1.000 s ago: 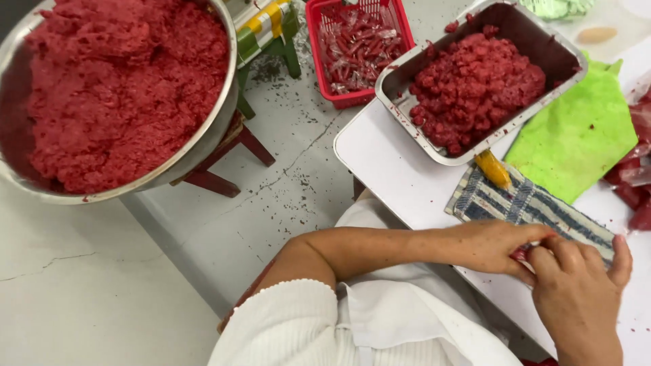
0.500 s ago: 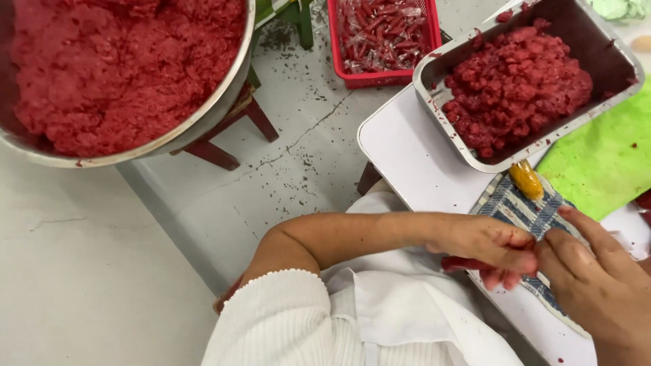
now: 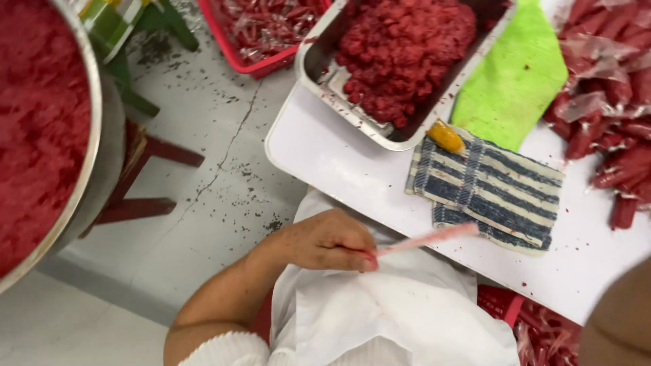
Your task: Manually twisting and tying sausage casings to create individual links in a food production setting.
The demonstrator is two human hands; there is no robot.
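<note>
From the head camera, looking down, the left hand (image 3: 330,240) sits over the person's white apron (image 3: 380,318), just off the near edge of the white table (image 3: 325,156). Its fingers (image 3: 359,254) are curled narrow, pinched on the near end of a thin pink tube (image 3: 427,238), which looks like an empty casing or slim plastic sleeve, though blur keeps the material uncertain. The tube's long axis runs from the fingertips out to the right and slightly up, its free end lying over the lower corner of the blue-and-white striped cloth (image 3: 495,186). So the tube lies to the right of the left hand's grip.

The right hand is barely seen: only a brown blur at the lower right corner (image 3: 620,325), most likely its forearm or wrist, so I cannot tell how its fingers stand. That blur lies well apart from the tube's free end, lower and further right; the left hand is clearly the nearer one.

Beyond the cloth stands a metal tray (image 3: 319,68) of red minced meat, with a small yellow-orange thing (image 3: 445,136) against its near rim. A green cloth (image 3: 515,81) lies right of the tray, and filled red sausages (image 3: 610,129) are piled at the table's right. A big steel bowl (image 3: 95,156) of mince stands left, a red basket (image 3: 244,61) on the floor.
</note>
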